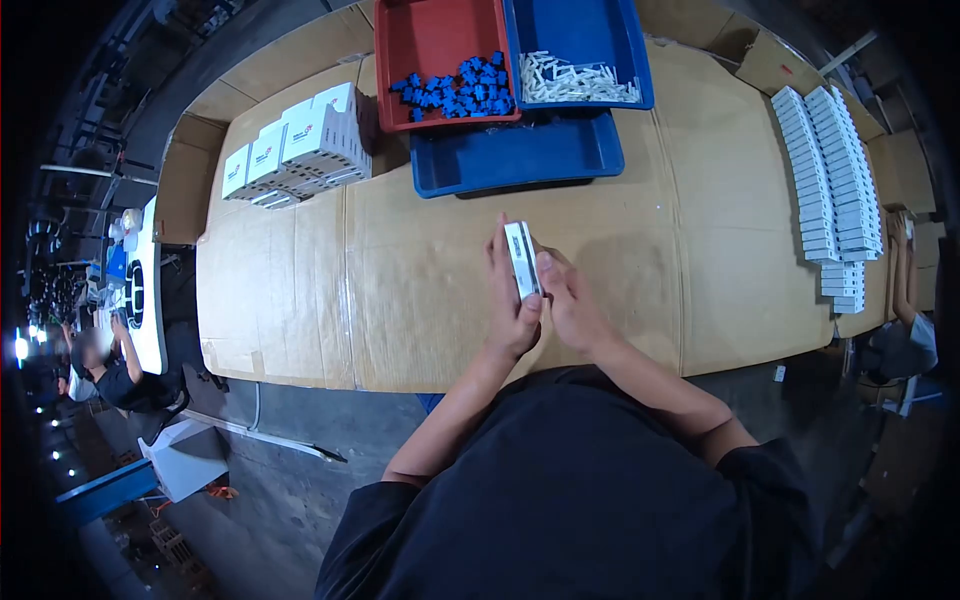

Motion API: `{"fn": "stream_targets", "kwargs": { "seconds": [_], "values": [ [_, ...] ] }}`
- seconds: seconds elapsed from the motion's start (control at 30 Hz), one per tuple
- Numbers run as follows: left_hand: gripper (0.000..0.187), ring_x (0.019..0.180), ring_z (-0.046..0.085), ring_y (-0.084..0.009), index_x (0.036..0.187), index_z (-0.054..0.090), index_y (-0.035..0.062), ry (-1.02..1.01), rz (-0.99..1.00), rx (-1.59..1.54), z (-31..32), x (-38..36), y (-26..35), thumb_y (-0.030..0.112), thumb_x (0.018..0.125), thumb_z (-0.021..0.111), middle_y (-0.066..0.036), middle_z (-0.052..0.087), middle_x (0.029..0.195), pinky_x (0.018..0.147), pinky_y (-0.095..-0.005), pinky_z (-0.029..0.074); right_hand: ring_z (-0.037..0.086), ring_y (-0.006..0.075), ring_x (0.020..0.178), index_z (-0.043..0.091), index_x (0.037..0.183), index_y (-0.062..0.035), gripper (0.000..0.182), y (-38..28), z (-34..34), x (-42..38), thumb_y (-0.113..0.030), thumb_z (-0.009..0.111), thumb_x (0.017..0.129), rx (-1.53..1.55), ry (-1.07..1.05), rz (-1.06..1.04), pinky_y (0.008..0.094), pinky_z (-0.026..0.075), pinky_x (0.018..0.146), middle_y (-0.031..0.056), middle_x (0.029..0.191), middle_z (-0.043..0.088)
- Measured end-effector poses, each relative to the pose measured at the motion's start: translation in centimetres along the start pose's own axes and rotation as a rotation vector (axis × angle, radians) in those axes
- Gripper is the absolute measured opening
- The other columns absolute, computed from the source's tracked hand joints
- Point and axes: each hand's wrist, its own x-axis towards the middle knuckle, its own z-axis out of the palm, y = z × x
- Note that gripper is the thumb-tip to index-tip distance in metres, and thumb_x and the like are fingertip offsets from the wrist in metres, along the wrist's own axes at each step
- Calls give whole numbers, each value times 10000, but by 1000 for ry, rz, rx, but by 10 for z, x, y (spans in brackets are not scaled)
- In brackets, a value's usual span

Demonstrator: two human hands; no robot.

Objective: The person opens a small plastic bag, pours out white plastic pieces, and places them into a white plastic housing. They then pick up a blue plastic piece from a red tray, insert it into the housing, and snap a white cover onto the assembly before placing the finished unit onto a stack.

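A small white rectangular piece [520,258] with a dark strip along its narrow side stands on edge between my hands, above the near middle of the cardboard-covered table. My left hand [507,300] grips it from the left, thumb near its lower end. From the right, my right hand [568,300] closes on it, with the thumb against its side. Beyond the hands sits a blue tray [515,165]. Behind that stand a red bin [440,30] holding small blue parts [460,90] and a blue bin [580,30] holding thin white parts [575,82].
White boxes [320,135] are stacked at the table's left rear. Long rows of white pieces [820,180] line the right side. Cardboard walls [190,180] edge the table [430,340]. Other people work at far left [125,380] and far right [905,340].
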Motion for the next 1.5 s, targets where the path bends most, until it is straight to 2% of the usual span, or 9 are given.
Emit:
{"fn": "stream_targets", "kwargs": {
  "seconds": [0.1, 0.23, 0.63, 0.83, 1.0, 1.17, 1.27, 1.3, 1.5],
  "values": [
    [910, 1317, 451, -337, 1615, 231, -71, -64, -53, -30, 0, -7, -14, 573, 1038, 514, -236, 393, 1487, 1157, -448, 324, 530, 299, 1341, 465, 1552, -41, 660, -15, -20, 4, -498, 518, 1080, 127, -158, 205, 416, 442, 1102, 189, 1556, 444],
    [736, 1325, 549, -238, 1563, 352, -34, -81, -654, -509, -8, -14, -11, 556, 1123, 321, -150, 563, 1431, 1126, -378, 412, 286, 391, 1555, 405, 1598, -83, 922, -20, -40, -4, -467, 802, 860, -573, -122, -344, 531, 286, 1244, 200, 1680, 262],
    [695, 1220, 628, -226, 1500, 429, 138, -74, -978, -793, 5, -9, 42, 674, 1072, 316, -89, 601, 1355, 994, -387, 548, 588, 450, 1299, 575, 1417, 41, 749, 2, -45, 10, -462, 750, 890, -640, -88, -966, 539, 467, 1113, 268, 1436, 564],
    [728, 1242, 611, -230, 1519, 414, 132, -44, -964, -773, 2, -11, 39, 691, 1063, 318, -97, 588, 1373, 1002, -391, 534, 602, 460, 1270, 584, 1401, 67, 730, 11, -37, 11, -460, 719, 914, -514, -57, -944, 500, 501, 1073, 290, 1419, 569],
    [831, 1313, 560, -256, 1576, 340, 86, -190, -830, -793, 0, -10, 26, 726, 1048, 290, -117, 540, 1451, 1125, -430, 438, 586, 365, 1312, 554, 1437, 67, 760, 16, -26, 9, -578, 487, 1041, -117, 21, -670, 428, 487, 1084, 239, 1472, 554],
    [813, 1343, 529, -299, 1662, 94, 47, -202, -320, -184, 9, -7, 17, 138, 1045, 616, -186, 486, 1475, 1138, -450, 430, 488, 295, 1421, 509, 1487, 54, 799, 1, -21, 9, -596, 236, 1109, 138, -30, -345, 400, 357, 1191, 179, 1540, 510],
    [771, 1309, 564, -272, 1654, 127, 51, 54, -548, -471, 4, -2, 17, 188, 1062, 602, -185, 508, 1440, 1100, -412, 474, 464, 298, 1447, 510, 1489, 47, 770, 6, -23, 12, -579, 272, 1109, 42, 16, -359, 408, 349, 1201, 180, 1565, 485],
    [671, 1241, 611, -244, 1617, 220, 49, 127, -604, -609, 1, 0, 12, 277, 1088, 562, -171, 551, 1382, 1044, -393, 516, 447, 325, 1467, 512, 1494, 30, 627, 2, -30, 13, -453, 429, 1104, -57, -28, -455, 429, 339, 1212, 187, 1579, 471],
    [560, 1048, 647, -166, 1528, 370, 82, 122, -784, -637, -4, 1, 16, 437, 1110, 480, -98, 603, 1220, 923, -335, 552, 526, 338, 1400, 540, 1469, 20, 503, 6, -33, 8, -144, 621, 1000, -352, -96, -490, 416, 431, 1155, 208, 1528, 523]
  ]
}}
